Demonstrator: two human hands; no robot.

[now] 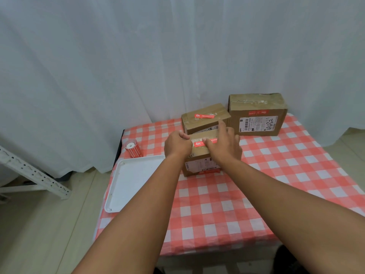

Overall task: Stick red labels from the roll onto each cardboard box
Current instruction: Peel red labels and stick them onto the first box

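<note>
Three cardboard boxes stand on the checked table. The near box (199, 162) has a red label (199, 143) lying across its top. My left hand (176, 145) grips the box's left top edge, thumb on top. My right hand (224, 144) lies on the top, its thumb pressing the label and the index finger stretched out. The middle box (205, 118) carries a red label (204, 115) on top. The far right box (257, 115) shows a red label (258, 112) on its front. The roll of red labels (134, 148) stands to the left.
A white tray (130, 181) lies at the table's left front, near the roll. The red-and-white checked cloth (266, 194) covers the table. A white curtain hangs behind, and a white metal rack (33, 175) leans on the floor at the left.
</note>
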